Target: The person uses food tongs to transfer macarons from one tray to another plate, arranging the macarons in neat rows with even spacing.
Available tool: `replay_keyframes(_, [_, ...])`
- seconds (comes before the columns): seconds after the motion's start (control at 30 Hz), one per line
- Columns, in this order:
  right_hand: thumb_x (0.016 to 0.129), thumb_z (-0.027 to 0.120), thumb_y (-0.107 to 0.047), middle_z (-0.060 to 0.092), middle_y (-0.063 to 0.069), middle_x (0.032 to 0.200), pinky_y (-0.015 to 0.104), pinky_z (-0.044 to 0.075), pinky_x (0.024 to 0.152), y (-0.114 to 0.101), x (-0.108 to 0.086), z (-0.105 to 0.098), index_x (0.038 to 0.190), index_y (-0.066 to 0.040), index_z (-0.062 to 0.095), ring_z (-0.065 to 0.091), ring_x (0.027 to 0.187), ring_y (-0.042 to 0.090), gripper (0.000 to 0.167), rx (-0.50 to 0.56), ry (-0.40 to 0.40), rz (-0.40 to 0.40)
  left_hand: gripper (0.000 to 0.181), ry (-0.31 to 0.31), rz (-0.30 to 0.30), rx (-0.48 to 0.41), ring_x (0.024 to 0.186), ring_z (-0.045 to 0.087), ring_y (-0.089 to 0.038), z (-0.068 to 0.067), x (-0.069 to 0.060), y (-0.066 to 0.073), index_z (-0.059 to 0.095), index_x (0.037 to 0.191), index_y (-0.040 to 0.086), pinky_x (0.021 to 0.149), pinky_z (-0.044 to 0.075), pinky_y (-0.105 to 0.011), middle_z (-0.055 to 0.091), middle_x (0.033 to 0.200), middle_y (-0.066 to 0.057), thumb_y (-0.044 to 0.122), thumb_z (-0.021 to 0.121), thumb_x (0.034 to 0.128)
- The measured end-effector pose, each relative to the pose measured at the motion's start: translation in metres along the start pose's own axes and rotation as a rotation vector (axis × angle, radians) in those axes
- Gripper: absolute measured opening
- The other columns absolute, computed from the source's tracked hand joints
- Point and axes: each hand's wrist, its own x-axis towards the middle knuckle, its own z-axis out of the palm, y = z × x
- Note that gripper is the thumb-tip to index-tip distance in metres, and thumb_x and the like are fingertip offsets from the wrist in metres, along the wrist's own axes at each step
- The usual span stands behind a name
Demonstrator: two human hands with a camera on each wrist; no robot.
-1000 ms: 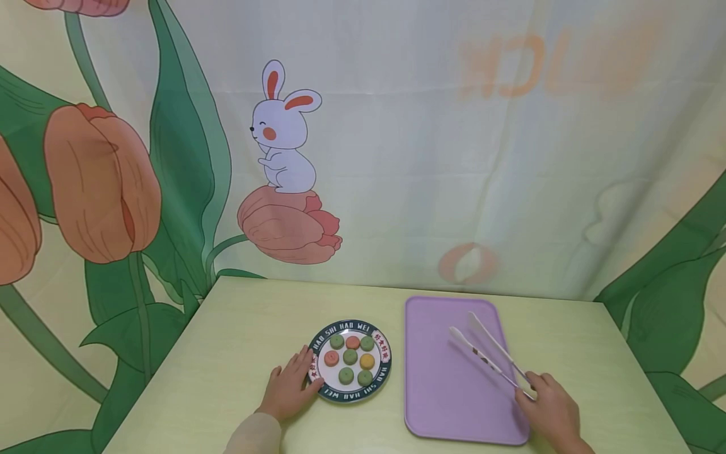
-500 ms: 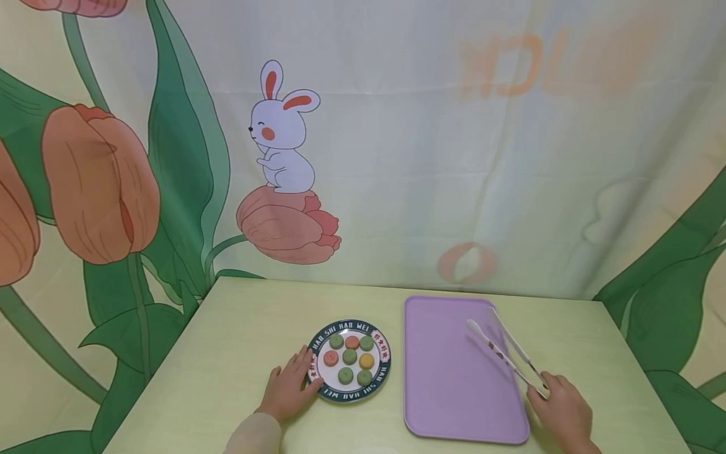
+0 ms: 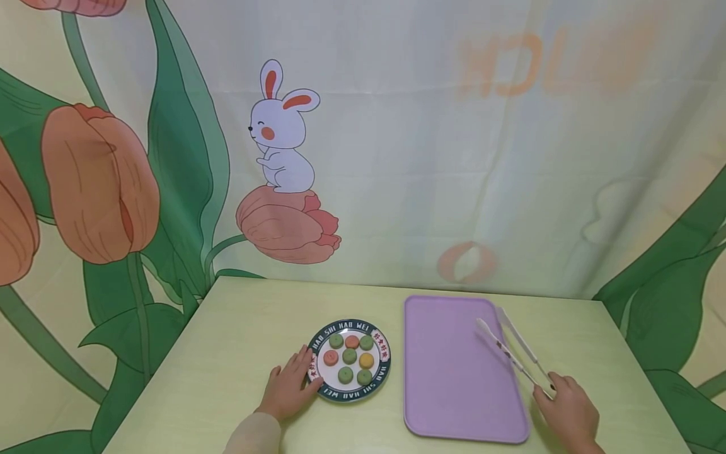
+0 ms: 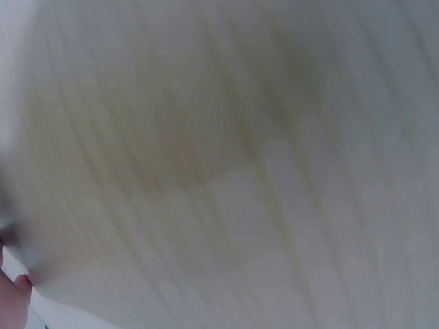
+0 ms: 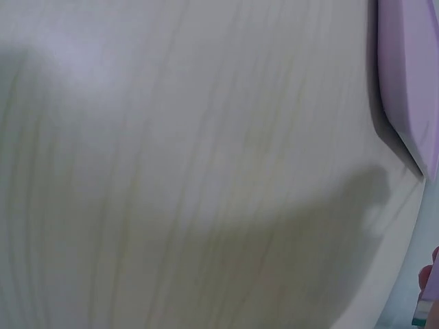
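Observation:
My left hand [image 3: 290, 386] rests at the left rim of a round plate [image 3: 322, 392] with a dark green, lettered border, its fingers fairly straight and touching the rim. On the plate lie several small round cakes, mostly green like the middle one [image 3: 350, 356], others reddish, and a yellow one [image 3: 366, 360]. In my right hand [image 3: 570, 410] I grip a pair of white tongs [image 3: 507, 351] by the handle end. Their two arms stand apart with nothing between them, over the right side of a purple tray [image 3: 448, 378]. Only fingertips show at the edges of both wrist views.
The tray lies right of the plate on a pale wood-grain table [image 3: 255, 328]; its edge [image 5: 411, 75] also shows in the right wrist view. Behind the table's back edge hangs a curtain [image 3: 386, 157] printed with tulips and a rabbit.
My right hand has moved right with the tongs, whose tips shifted from over the tray's middle toward its right edge. The left hand, plate and cakes have stayed put.

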Motion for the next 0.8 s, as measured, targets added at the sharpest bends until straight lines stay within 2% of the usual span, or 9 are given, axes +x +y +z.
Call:
replay_keyframes(0.23, [0.076, 0.058, -0.027, 0.060, 0.016, 0.084, 0.034, 0.042, 0.048, 0.0036, 0.0027, 0.0004, 0.104, 0.004, 0.059, 0.059, 0.072, 0.030, 0.042, 0.002, -0.108, 0.125, 0.070, -0.006, -0.012, -0.005, 0.131, 0.029, -0.029, 0.0000, -0.0006, -0.0004, 0.027, 0.140, 0.013, 0.101, 0.021, -0.059, 0.024, 0.146, -0.004, 0.053, 0.043, 0.0847])
replay_keyframes(0.4, [0.079, 0.055, -0.028, 0.059, 0.020, 0.089, 0.037, 0.043, 0.050, 0.0074, 0.0038, 0.0018, 0.107, 0.005, 0.056, 0.058, 0.078, 0.034, 0.043, 0.007, -0.155, 0.177, 0.071, -0.009, -0.008, -0.001, 0.131, 0.029, -0.029, -0.0001, -0.0004, -0.0007, 0.028, 0.139, 0.012, 0.101, 0.021, -0.058, 0.025, 0.146, -0.005, 0.054, 0.043, 0.0845])
replay_keyframes(0.8, [0.081, 0.053, -0.028, 0.057, 0.025, 0.096, 0.046, 0.046, 0.058, 0.0103, 0.0045, 0.0047, 0.110, 0.005, 0.054, 0.056, 0.085, 0.040, 0.044, 0.022, -0.151, 0.267, 0.070, 0.003, -0.003, -0.006, 0.131, 0.029, -0.029, 0.0026, 0.0006, -0.0020, 0.027, 0.140, 0.014, 0.102, 0.021, -0.058, 0.024, 0.146, -0.004, 0.054, 0.043, 0.0844])
